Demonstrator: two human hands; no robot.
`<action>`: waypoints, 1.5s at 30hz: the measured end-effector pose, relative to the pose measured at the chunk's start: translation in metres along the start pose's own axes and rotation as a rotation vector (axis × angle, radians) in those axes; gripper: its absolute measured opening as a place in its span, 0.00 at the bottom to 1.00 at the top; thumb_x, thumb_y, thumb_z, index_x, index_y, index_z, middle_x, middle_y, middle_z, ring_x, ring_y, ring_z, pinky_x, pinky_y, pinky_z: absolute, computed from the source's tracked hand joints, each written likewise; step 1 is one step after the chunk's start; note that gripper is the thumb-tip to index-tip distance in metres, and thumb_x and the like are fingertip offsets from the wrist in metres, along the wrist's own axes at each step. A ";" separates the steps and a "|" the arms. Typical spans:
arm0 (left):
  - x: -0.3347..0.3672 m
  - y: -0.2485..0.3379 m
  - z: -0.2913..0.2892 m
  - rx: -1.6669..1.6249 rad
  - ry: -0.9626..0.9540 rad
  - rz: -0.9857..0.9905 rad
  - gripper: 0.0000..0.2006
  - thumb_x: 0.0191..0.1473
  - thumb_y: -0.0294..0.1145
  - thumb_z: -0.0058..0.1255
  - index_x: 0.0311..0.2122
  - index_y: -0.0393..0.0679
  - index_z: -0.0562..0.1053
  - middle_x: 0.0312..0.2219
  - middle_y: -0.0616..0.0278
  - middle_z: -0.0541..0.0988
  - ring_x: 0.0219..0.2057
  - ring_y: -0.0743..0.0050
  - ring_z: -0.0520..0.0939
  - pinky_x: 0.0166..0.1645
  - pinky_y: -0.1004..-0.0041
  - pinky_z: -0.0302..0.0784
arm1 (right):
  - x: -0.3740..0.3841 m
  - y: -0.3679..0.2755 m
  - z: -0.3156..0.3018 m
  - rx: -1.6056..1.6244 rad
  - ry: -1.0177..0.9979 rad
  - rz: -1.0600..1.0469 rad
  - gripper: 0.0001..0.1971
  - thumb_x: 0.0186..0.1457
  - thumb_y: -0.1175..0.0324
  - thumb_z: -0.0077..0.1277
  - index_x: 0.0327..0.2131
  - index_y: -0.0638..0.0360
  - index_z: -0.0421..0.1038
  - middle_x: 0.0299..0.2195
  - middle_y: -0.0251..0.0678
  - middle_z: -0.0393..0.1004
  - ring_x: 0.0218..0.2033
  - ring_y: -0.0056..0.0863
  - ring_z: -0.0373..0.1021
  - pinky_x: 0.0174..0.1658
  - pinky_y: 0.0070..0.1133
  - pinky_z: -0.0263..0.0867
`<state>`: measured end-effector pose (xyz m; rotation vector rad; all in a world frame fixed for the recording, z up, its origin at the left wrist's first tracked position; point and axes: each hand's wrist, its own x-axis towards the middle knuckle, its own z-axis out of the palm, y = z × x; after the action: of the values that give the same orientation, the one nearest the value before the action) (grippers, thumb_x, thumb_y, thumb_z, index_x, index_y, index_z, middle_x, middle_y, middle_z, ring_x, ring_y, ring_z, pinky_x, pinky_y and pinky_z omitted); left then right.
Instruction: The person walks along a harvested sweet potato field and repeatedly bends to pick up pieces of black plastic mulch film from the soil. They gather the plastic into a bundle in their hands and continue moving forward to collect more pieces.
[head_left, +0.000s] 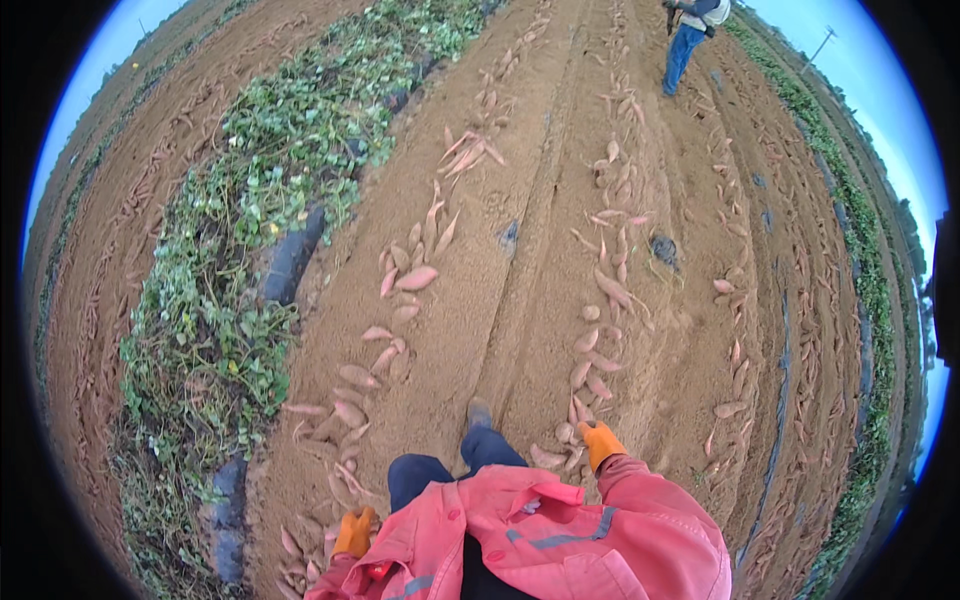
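Note:
An orange glove covers my right hand [601,444], which is low over the row of pinkish sweet potatoes [586,342] right of my feet. Its fingers look closed around the lower end of a sweet potato [583,409] whose tip points away from me. My left hand [354,533], in a matching orange glove, hangs beside the left row of sweet potatoes [351,413]. The back of that glove faces up and hides its fingers, so whether it holds anything does not show. Pink jacket sleeves cover both arms.
Between the two rows runs a shallow rut [520,270] in brown soil, with my shoe [479,412] in it. Green vines [235,300] and black plastic film [292,258] border the left side. A dark clump [663,250] lies right of the right row. Another person [684,55] stands far ahead.

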<state>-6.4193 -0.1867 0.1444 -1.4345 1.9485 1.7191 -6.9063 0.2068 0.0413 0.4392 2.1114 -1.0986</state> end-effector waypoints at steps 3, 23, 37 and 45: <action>0.021 0.042 0.013 0.038 0.050 -0.159 0.22 0.62 0.46 0.52 0.44 0.33 0.80 0.35 0.54 0.84 0.34 0.68 0.84 0.39 0.67 0.81 | 0.009 -0.075 -0.021 -0.217 0.065 -0.138 0.28 0.66 0.49 0.54 0.57 0.64 0.74 0.50 0.45 0.81 0.48 0.39 0.77 0.52 0.34 0.71; 0.227 0.128 0.002 0.112 -0.049 -0.267 0.20 0.59 0.47 0.55 0.41 0.39 0.82 0.29 0.57 0.84 0.27 0.68 0.83 0.33 0.64 0.80 | 0.063 -0.019 0.077 -0.219 -0.305 0.136 0.34 0.65 0.50 0.56 0.67 0.58 0.63 0.54 0.44 0.76 0.42 0.34 0.76 0.45 0.34 0.71; 0.530 0.043 -0.257 -0.034 -0.094 -0.341 0.17 0.61 0.43 0.58 0.45 0.40 0.82 0.28 0.63 0.81 0.27 0.72 0.79 0.30 0.69 0.74 | 0.054 -0.205 0.292 0.061 -0.128 0.425 0.29 0.67 0.55 0.56 0.65 0.58 0.65 0.47 0.45 0.80 0.40 0.38 0.77 0.44 0.33 0.72; 0.680 0.056 -0.344 0.137 0.040 -0.229 0.30 0.58 0.47 0.62 0.60 0.39 0.73 0.41 0.49 0.84 0.31 0.63 0.84 0.34 0.62 0.80 | 0.058 -0.325 0.394 -0.022 0.011 0.265 0.24 0.66 0.54 0.58 0.59 0.57 0.73 0.46 0.37 0.81 0.43 0.30 0.78 0.42 0.27 0.72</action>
<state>-6.6625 -0.8429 -0.1627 -1.5824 1.8010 1.4407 -6.9639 -0.3037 0.0323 0.6934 2.0042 -0.9202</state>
